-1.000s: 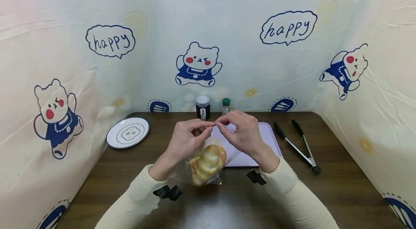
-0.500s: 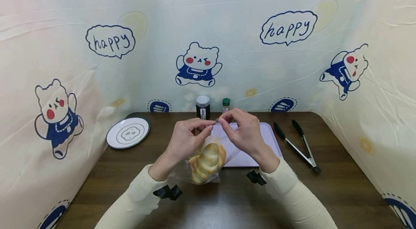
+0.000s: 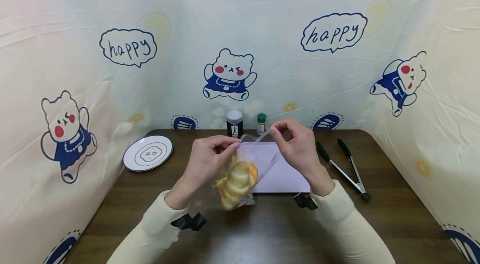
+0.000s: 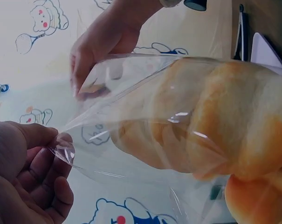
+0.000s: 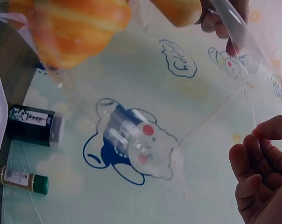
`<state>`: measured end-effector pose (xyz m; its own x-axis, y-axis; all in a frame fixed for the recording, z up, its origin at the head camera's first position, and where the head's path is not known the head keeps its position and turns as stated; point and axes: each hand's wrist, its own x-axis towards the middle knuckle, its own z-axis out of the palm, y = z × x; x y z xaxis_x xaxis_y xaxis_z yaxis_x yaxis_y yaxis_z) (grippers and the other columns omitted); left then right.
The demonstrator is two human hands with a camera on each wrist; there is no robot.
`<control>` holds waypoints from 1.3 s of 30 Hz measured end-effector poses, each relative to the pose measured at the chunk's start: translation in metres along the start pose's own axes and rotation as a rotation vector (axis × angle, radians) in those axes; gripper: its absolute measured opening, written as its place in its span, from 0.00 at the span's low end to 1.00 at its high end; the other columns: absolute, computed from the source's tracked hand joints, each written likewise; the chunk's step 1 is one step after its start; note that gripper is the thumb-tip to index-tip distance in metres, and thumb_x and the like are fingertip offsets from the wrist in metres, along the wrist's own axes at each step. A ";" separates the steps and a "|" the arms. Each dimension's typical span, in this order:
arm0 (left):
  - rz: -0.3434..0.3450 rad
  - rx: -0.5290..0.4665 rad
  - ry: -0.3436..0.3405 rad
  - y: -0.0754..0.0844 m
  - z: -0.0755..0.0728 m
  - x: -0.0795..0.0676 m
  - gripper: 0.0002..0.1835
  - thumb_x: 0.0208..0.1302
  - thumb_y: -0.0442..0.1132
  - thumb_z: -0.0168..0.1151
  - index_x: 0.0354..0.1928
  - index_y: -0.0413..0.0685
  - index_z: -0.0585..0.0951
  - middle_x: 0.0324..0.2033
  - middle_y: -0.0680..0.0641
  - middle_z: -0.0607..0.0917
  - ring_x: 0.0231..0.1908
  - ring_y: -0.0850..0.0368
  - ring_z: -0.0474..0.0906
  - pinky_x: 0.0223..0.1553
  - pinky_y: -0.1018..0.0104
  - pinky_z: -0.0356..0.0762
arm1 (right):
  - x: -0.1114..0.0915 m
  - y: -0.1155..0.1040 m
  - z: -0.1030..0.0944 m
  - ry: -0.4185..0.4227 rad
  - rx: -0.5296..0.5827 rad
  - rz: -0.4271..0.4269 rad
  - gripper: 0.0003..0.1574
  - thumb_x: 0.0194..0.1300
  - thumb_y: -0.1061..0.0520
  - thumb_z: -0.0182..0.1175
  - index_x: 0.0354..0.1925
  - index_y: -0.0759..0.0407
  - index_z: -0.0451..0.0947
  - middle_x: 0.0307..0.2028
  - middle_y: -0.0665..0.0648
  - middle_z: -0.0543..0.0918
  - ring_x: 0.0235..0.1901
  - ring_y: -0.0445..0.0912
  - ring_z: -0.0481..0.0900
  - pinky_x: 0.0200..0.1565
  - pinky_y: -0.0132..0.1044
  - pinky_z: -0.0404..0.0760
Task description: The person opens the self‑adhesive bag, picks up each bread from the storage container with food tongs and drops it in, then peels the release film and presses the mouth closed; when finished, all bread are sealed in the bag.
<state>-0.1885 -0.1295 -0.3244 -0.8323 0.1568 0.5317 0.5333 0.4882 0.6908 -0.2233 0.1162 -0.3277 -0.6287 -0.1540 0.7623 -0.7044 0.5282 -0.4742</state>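
Note:
A clear plastic bag (image 4: 103,161) hangs between both hands with golden-brown bread (image 3: 238,183) inside it. My left hand (image 3: 210,158) pinches one side of the bag's mouth between thumb and index finger. The opposite edge is pinched by my right hand (image 3: 298,149), so the mouth is spread apart. In the left wrist view the ridged bread (image 4: 215,112) shows through the film, its end toward the opening. The right wrist view shows my right thumb and index finger at the thin rim, with the other fingers of that hand (image 5: 266,172) loosely bent.
Behind the bag lies a lilac tray (image 3: 288,178). Black-tipped tongs (image 3: 350,172) rest to its right, and a white plate (image 3: 148,153) sits at the left edge. A dark jar (image 3: 234,124) and a green-capped bottle (image 3: 261,123) stand at the back by the printed curtain.
My hands were nearly touching at the fingertips; now they are apart, the right one further right and the left slightly left. The bag's mouth has opened between them.

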 end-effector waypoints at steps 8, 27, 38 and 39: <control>-0.009 -0.002 0.046 0.001 -0.009 0.000 0.05 0.63 0.42 0.70 0.39 0.54 0.90 0.27 0.55 0.88 0.22 0.61 0.74 0.22 0.72 0.71 | 0.001 0.017 -0.017 0.047 -0.056 0.095 0.08 0.67 0.55 0.66 0.39 0.59 0.83 0.35 0.56 0.86 0.36 0.44 0.79 0.29 0.28 0.75; -0.030 0.058 0.126 -0.005 -0.029 -0.001 0.06 0.62 0.44 0.71 0.40 0.55 0.90 0.27 0.54 0.88 0.22 0.60 0.72 0.20 0.73 0.68 | -0.003 0.074 -0.057 0.183 -0.185 0.219 0.11 0.68 0.56 0.63 0.40 0.65 0.82 0.34 0.63 0.86 0.33 0.49 0.79 0.32 0.19 0.67; -0.076 0.058 0.121 -0.006 -0.037 -0.005 0.07 0.63 0.45 0.70 0.41 0.57 0.90 0.32 0.53 0.90 0.25 0.59 0.76 0.24 0.73 0.72 | -0.006 0.095 -0.084 0.221 -0.245 0.371 0.17 0.70 0.53 0.60 0.44 0.67 0.81 0.38 0.68 0.86 0.39 0.57 0.80 0.38 0.30 0.67; -0.078 0.059 0.122 -0.007 -0.038 -0.005 0.07 0.63 0.45 0.70 0.41 0.57 0.90 0.32 0.53 0.90 0.25 0.59 0.76 0.24 0.73 0.73 | -0.006 0.096 -0.086 0.221 -0.249 0.389 0.17 0.70 0.52 0.59 0.45 0.67 0.81 0.39 0.67 0.86 0.39 0.57 0.80 0.38 0.30 0.67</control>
<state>-0.1823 -0.1657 -0.3131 -0.8442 0.0132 0.5358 0.4554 0.5447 0.7042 -0.2590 0.2397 -0.3403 -0.7249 0.2598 0.6380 -0.3150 0.6986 -0.6424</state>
